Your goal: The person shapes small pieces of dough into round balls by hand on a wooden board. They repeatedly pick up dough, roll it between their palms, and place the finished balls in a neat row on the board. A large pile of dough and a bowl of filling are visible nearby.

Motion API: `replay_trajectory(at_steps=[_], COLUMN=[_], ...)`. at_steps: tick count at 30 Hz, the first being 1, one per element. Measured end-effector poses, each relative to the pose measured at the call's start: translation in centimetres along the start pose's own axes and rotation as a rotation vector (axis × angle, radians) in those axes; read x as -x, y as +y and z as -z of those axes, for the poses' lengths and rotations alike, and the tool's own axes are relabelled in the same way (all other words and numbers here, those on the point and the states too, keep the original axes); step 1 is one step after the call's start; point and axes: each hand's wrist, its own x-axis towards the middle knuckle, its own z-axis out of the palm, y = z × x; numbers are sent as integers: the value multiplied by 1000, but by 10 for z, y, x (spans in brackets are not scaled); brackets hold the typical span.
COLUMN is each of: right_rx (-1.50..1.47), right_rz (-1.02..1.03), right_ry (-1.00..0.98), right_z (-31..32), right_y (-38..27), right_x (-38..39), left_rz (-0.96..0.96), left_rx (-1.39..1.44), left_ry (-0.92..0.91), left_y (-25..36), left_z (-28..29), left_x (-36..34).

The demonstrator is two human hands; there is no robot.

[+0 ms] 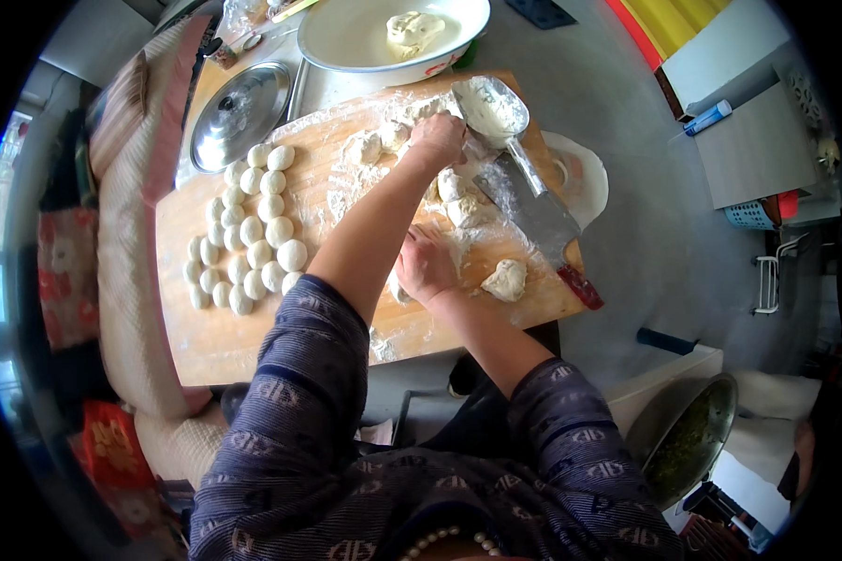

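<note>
Beside a metal scoop (524, 159) of white flour (496, 110), my left hand (439, 136) is closed over the floured far part of a wooden board (243, 351). Whatever its fingers grip is hidden. Nearer to me, my right hand (427, 266) curls down on a piece of dough (399, 286), which shows only at its edge. Rough dough lumps (465, 211) lie between the hands and a cleaver (543, 217) with a red handle. Another dough lump (505, 280) sits to the right of my right hand. Rows of smooth dough balls (253, 230) cover the board's left part.
Beyond the board stands a white enamel basin (346, 58) with a larger dough mass (413, 34) inside. A round metal lid (240, 114) rests at the far left. A padded sofa (126, 234) borders the left side. At lower right is a metal bowl (688, 439) of green filling.
</note>
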Motion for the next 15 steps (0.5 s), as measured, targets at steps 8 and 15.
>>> replay_trajectory(at_steps=[8, 15], right_rx=[-38, 60], right_rz=[-53, -77], right_ry=[-46, -68], right_z=[1, -6], right_y=[-2, 2], right_x=[0, 3], left_rz=[-73, 19], left_rx=[888, 967], left_ry=[-77, -95], left_y=[-41, -55], left_z=[21, 33], left_x=[38, 204])
